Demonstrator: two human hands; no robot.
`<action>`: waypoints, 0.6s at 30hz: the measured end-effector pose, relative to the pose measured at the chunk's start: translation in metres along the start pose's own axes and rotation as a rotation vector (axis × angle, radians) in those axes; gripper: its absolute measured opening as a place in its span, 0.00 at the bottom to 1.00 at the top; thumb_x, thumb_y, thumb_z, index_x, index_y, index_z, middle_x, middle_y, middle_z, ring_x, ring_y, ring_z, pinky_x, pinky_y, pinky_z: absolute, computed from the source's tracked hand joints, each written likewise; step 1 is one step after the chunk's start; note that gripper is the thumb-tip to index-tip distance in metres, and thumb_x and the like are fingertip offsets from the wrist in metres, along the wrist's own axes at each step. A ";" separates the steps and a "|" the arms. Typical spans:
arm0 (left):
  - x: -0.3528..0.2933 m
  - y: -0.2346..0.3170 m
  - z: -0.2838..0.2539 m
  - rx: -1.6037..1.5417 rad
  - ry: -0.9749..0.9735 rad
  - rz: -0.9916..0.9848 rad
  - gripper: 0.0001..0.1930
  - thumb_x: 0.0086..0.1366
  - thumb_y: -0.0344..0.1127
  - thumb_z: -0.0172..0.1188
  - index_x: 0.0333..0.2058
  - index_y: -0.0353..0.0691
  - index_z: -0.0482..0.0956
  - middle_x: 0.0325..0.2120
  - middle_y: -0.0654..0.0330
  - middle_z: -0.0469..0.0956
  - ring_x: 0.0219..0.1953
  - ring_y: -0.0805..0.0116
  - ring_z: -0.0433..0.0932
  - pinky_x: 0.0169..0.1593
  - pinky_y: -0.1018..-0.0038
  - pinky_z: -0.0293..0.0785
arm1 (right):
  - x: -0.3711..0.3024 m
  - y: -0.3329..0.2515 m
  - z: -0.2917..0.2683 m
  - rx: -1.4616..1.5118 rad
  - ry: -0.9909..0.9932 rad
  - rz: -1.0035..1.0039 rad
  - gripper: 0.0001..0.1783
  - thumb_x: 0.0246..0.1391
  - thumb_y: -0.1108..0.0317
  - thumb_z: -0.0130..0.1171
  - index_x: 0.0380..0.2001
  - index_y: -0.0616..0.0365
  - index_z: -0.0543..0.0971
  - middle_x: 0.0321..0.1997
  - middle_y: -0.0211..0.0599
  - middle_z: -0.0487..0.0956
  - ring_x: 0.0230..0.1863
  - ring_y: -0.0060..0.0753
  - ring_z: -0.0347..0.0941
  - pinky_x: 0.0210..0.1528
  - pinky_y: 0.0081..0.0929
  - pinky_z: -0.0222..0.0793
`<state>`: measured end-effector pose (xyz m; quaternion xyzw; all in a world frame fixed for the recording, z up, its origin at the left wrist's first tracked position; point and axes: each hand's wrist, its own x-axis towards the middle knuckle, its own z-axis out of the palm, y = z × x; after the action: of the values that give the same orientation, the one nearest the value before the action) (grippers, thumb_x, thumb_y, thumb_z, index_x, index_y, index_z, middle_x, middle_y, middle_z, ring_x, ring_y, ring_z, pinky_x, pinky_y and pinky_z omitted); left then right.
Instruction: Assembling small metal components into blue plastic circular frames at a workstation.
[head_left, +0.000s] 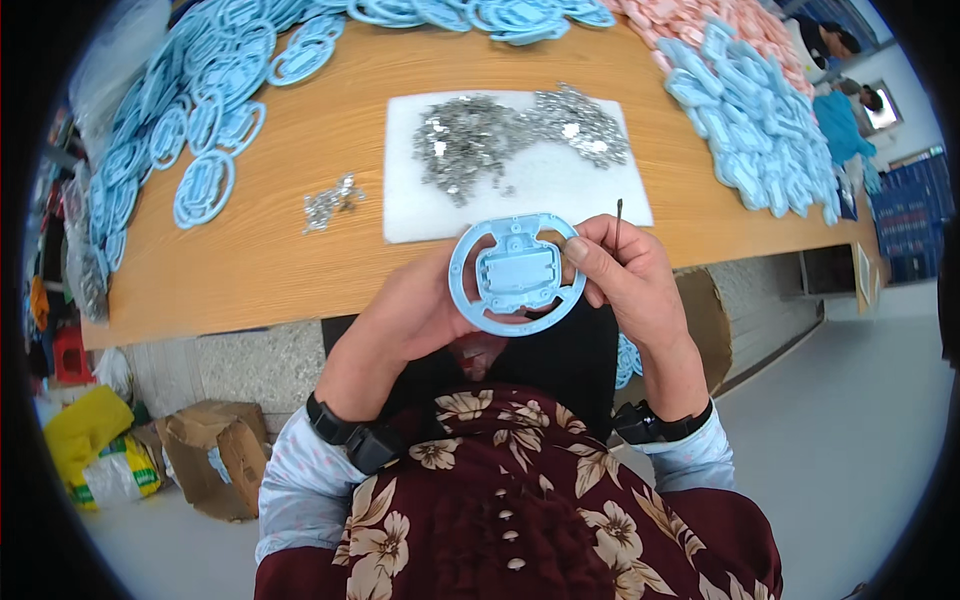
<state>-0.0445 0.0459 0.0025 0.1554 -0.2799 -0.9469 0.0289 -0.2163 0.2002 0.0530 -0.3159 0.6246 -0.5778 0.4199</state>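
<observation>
A light blue plastic toy steering wheel part (520, 270), with a rectangular recess in its middle, is held up at the table's near edge. My left hand (425, 295) grips its left side, with most of those fingers hidden behind it. My right hand (630, 275) pinches the upper right rim with thumb and fingers. A thin dark rod-like tool (618, 222) sticks up from the right hand; its lower part is hidden. Just beyond the wheel lies a white foam sheet (405, 205) bearing heaps of small shiny metal pieces (460, 145).
A smaller cluster of metal pieces (333, 203) lies on the wooden table (270, 270). Blue wheel parts (205, 188) are piled left and far. Other blue parts (740, 125) and pink parts (745, 40) fill the right. Cardboard boxes (215, 455) stand below; people (845, 120) are at far right.
</observation>
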 end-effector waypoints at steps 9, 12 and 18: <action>0.008 -0.008 0.024 0.328 -0.056 -0.080 0.32 0.81 0.53 0.34 0.70 0.33 0.60 0.59 0.46 0.74 0.58 0.56 0.78 0.61 0.63 0.74 | -0.050 0.026 -0.065 -0.025 0.258 0.098 0.11 0.65 0.61 0.63 0.37 0.59 0.80 0.28 0.27 0.81 0.20 0.10 0.64 0.23 0.12 0.57; 0.012 -0.013 0.026 0.437 -0.036 -0.080 0.31 0.81 0.52 0.36 0.69 0.33 0.60 0.58 0.46 0.75 0.57 0.57 0.78 0.60 0.65 0.75 | -0.075 0.034 -0.091 0.040 0.324 0.137 0.11 0.65 0.61 0.64 0.37 0.58 0.80 0.28 0.26 0.81 0.20 0.10 0.64 0.22 0.12 0.57; 0.004 -0.015 0.018 0.522 0.010 -0.035 0.31 0.80 0.53 0.39 0.67 0.32 0.63 0.54 0.45 0.78 0.54 0.59 0.80 0.57 0.66 0.78 | -0.133 0.070 -0.154 -0.205 0.565 0.279 0.17 0.64 0.53 0.62 0.40 0.57 0.84 0.28 0.21 0.76 0.23 0.11 0.63 0.24 0.15 0.56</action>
<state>-0.0533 0.0676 0.0080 0.1670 -0.5120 -0.8421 -0.0271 -0.2877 0.3968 0.0016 -0.0954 0.8085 -0.5135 0.2711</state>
